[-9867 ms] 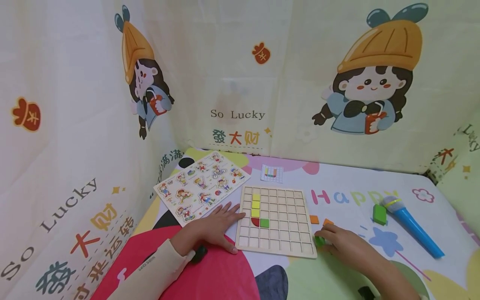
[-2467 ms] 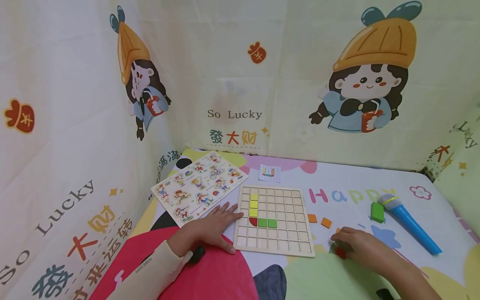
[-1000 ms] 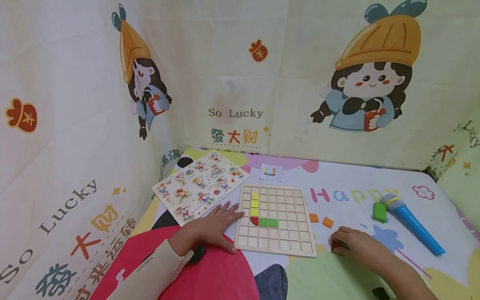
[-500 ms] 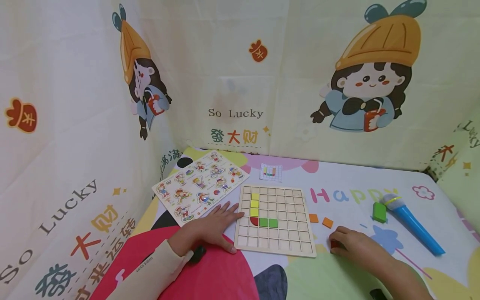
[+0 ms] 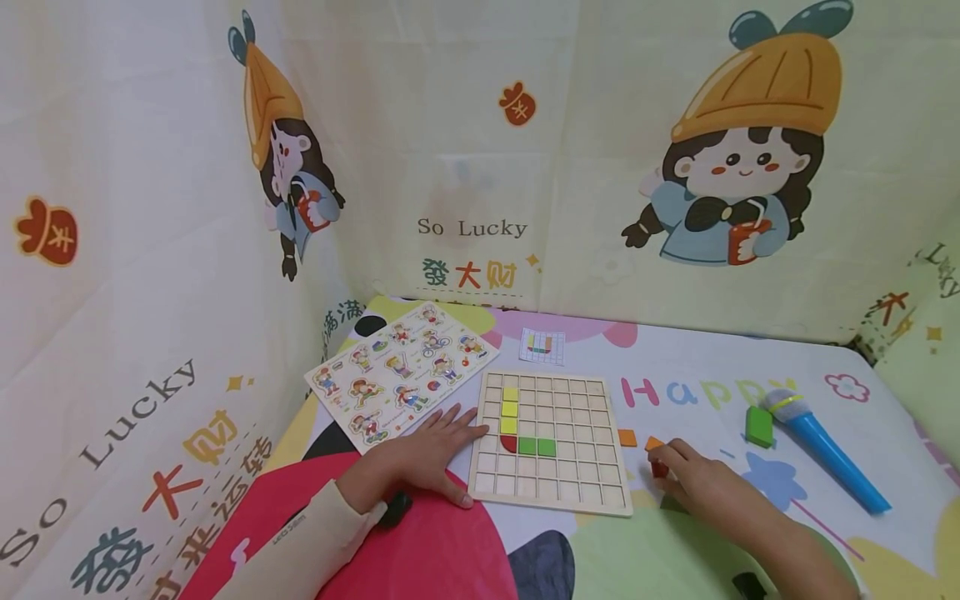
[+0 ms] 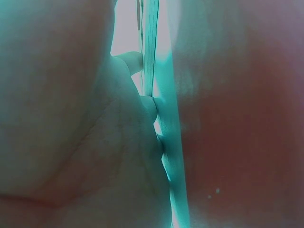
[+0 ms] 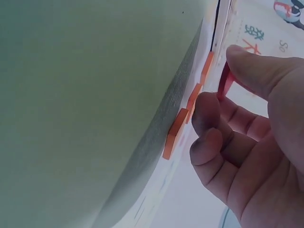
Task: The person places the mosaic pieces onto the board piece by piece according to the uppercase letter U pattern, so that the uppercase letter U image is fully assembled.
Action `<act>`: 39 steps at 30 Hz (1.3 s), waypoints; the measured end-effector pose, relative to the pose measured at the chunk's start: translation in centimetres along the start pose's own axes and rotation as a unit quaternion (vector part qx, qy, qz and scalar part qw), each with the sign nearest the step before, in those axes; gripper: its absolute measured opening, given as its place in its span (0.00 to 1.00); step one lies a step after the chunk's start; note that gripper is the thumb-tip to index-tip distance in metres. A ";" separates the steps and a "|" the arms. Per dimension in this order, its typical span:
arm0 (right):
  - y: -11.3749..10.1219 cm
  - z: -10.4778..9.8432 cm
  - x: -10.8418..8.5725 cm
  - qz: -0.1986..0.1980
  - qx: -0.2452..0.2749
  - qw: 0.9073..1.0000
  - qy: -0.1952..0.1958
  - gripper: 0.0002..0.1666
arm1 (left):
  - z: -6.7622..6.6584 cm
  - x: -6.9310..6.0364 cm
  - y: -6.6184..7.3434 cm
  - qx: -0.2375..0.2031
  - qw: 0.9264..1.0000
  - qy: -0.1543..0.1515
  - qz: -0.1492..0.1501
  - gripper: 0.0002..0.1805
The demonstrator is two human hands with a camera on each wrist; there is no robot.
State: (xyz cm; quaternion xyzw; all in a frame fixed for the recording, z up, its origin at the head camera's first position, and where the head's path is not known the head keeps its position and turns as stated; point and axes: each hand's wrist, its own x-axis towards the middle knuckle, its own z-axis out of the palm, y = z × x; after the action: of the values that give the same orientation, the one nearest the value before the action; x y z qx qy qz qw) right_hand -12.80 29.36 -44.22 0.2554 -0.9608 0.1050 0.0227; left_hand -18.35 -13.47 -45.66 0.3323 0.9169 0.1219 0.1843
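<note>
My right hand [image 5: 701,483] pinches a small red tile [image 5: 659,469] between thumb and fingertips, just above the table. Seen edge-on in the right wrist view, the red tile [image 7: 224,81] is thin, and its full shape is hidden. The wooden grid board [image 5: 555,492] holds a column of three yellow tiles [image 5: 510,409], a red rounded tile [image 5: 509,444] below them and two green tiles [image 5: 537,447] beside that. With fingers spread, my left hand [image 5: 427,454] lies at the board's left edge, its fingertips touching it.
Orange tiles [image 7: 175,135] lie right of the board, near the right hand. Farther right are a green block [image 5: 759,427] and a blue toy microphone [image 5: 828,454]. A pattern card [image 5: 543,347] lies behind the board, and a picture puzzle board [image 5: 401,375] lies to the left.
A second green tile has joined the first on the board since the oldest frame. Lately the right hand has lifted the red tile and moved slightly left and away. The left hand stays put.
</note>
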 end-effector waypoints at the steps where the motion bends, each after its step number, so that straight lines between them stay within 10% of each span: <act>1: 0.0 0.1 0.1 -0.002 -0.003 1.000 0.004 0.23 | 0.0 0.0 0.0 0.000 1.000 0.000 0.001 0.60; 39: -2.2 1.5 5.5 -0.082 0.026 0.995 0.041 0.18 | -0.1 0.0 0.1 -0.003 1.000 -0.001 -0.005 0.60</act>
State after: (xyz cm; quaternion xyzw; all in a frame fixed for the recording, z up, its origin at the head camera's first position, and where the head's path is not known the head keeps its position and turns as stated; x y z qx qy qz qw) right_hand -16.49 24.52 -44.75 0.3298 -0.9317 0.1381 0.0635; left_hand -18.36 -13.41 -45.58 0.3276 0.9178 0.1237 0.1871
